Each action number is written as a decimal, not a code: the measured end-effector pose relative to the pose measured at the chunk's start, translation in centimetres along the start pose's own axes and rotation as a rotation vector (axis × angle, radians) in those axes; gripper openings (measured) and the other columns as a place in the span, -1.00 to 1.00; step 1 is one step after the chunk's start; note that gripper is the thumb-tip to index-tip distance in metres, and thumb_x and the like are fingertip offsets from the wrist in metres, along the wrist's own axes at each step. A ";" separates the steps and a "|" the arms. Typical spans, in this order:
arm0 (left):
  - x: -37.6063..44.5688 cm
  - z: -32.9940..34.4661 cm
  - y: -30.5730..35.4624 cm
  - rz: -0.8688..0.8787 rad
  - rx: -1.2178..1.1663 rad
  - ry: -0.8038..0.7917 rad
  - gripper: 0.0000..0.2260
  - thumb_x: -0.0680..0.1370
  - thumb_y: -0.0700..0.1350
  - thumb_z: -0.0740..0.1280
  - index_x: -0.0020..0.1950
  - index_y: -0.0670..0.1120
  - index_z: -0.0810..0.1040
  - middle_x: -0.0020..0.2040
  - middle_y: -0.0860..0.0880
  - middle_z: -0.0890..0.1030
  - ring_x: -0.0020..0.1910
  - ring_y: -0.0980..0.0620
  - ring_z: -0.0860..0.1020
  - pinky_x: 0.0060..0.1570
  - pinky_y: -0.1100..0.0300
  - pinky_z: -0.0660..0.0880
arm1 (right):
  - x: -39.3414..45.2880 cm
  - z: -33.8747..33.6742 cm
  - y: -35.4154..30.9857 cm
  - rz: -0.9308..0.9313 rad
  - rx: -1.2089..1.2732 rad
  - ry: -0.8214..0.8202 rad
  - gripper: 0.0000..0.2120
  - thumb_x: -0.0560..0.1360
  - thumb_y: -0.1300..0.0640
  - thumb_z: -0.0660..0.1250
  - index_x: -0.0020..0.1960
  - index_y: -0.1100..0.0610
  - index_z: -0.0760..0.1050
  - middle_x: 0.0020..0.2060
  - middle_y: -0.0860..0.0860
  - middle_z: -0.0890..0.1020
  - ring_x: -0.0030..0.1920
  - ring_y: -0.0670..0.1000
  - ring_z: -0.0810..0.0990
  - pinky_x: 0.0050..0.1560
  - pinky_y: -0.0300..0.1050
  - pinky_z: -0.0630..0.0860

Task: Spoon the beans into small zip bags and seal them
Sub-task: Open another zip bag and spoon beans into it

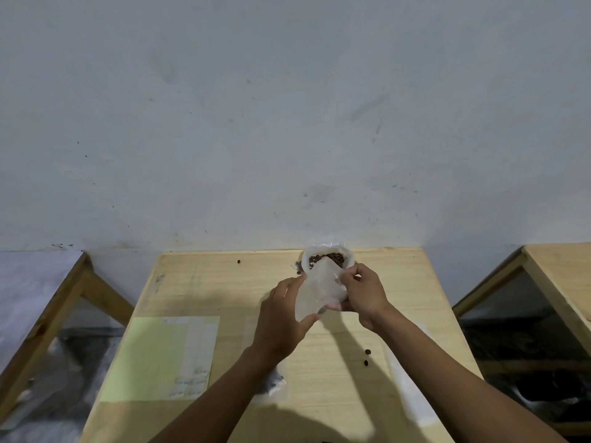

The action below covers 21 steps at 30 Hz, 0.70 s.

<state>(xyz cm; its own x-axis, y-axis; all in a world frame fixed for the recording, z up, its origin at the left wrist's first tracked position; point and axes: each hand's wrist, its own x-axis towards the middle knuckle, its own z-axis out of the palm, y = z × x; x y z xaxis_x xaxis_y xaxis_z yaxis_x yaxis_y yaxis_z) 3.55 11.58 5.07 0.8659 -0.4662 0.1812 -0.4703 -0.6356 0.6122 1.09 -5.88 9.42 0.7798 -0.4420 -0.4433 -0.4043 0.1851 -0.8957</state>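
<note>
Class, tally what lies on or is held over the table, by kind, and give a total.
Hands: 2 (left, right)
Held zip bags: 1
Bean containers: 1
Yellow sheets: 1
Loose beans: 3
Total: 8

a pale green sheet (160, 356) lies flat on the wooden table (399, 282). a grey wall (287, 107) stands behind
</note>
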 end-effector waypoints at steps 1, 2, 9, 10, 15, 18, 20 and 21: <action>0.1 -0.1 -0.3 -0.004 0.017 -0.009 -0.33 0.38 0.24 0.38 0.43 0.00 0.37 0.25 0.02 0.49 0.16 -0.01 0.52 0.09 0.09 0.51 | 0.2 -0.3 0.1 0.018 0.001 -0.026 -0.87 0.57 0.29 0.21 -0.15 0.23 0.42 -0.07 0.20 0.57 -0.16 0.33 0.64 -0.13 0.38 0.61; 0.2 -0.2 -0.6 -0.007 0.035 -0.016 -0.34 0.38 0.21 0.41 0.42 0.03 0.37 0.24 0.02 0.50 0.14 -0.01 0.53 0.08 0.08 0.51 | 0.4 -0.6 0.2 0.035 0.014 -0.069 -0.89 0.57 0.28 0.23 -0.13 0.24 0.44 -0.08 0.21 0.58 -0.20 0.28 0.64 -0.10 0.34 0.62; 1.0 -3.0 -2.8 -0.125 0.109 -0.024 -0.36 0.42 0.17 0.44 0.45 0.08 0.35 0.30 0.02 0.52 0.23 0.00 0.52 0.24 -0.01 0.44 | 3.9 -3.0 4.2 -0.093 -0.396 -0.032 -0.89 0.55 0.21 0.29 -0.08 0.13 0.59 -0.18 0.08 0.62 -0.22 0.03 0.58 -0.20 -0.17 0.47; 1.0 -3.3 -3.1 -0.136 0.099 -0.021 -0.36 0.42 0.18 0.44 0.45 0.08 0.35 0.31 0.02 0.52 0.25 0.01 0.51 0.26 -0.03 0.42 | 4.5 -3.3 5.1 -0.134 -0.574 -0.021 -0.87 0.54 0.22 0.29 -0.03 0.12 0.61 -0.17 0.05 0.62 -0.17 0.04 0.57 -0.19 -0.18 0.42; 0.9 -4.2 -4.3 -0.232 0.068 -0.004 -0.35 0.41 0.23 0.44 0.44 0.11 0.34 0.31 0.04 0.51 0.21 0.03 0.51 0.26 -0.10 0.44 | 6.2 -3.2 8.9 -0.255 -1.119 -0.080 -0.68 0.53 0.12 0.24 0.24 -0.03 0.57 0.10 0.09 0.57 0.15 0.17 0.51 0.04 -0.01 0.49; 0.6 -4.5 -4.8 -0.267 0.052 -0.008 -0.36 0.40 0.23 0.44 0.43 0.11 0.35 0.29 0.04 0.52 0.20 0.03 0.52 0.27 -0.11 0.44 | 6.4 -2.9 9.8 -0.332 -1.320 -0.063 -0.68 0.56 0.05 0.17 0.27 -0.06 0.51 0.13 0.04 0.49 0.16 0.12 0.42 0.07 0.00 0.43; 0.6 -4.6 -5.1 -0.287 0.049 -0.008 -0.36 0.40 0.22 0.45 0.42 0.11 0.36 0.28 0.04 0.53 0.21 0.03 0.51 0.27 -0.12 0.44 | 6.7 -2.8 9.9 -0.371 -1.375 -0.045 -0.71 0.58 0.03 0.14 0.25 -0.05 0.49 0.13 0.03 0.48 0.16 0.10 0.40 0.07 -0.02 0.40; 0.6 -4.6 -5.2 -0.296 0.050 -0.005 -0.35 0.39 0.22 0.45 0.42 0.10 0.36 0.28 0.04 0.53 0.20 0.03 0.51 0.28 -0.11 0.43 | 6.9 -2.8 10.0 -0.386 -1.384 -0.038 -0.72 0.57 0.03 0.14 0.23 -0.03 0.49 0.13 0.03 0.48 0.15 0.11 0.39 0.06 -0.02 0.39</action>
<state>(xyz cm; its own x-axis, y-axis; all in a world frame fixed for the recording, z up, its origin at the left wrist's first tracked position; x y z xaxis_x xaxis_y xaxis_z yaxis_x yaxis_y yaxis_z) 7.32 17.49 5.55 0.9659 -0.2589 -0.0036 -0.2051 -0.7737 0.5994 1.06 -9.55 -2.46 0.9490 -0.2395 -0.2050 -0.2824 -0.9349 -0.2149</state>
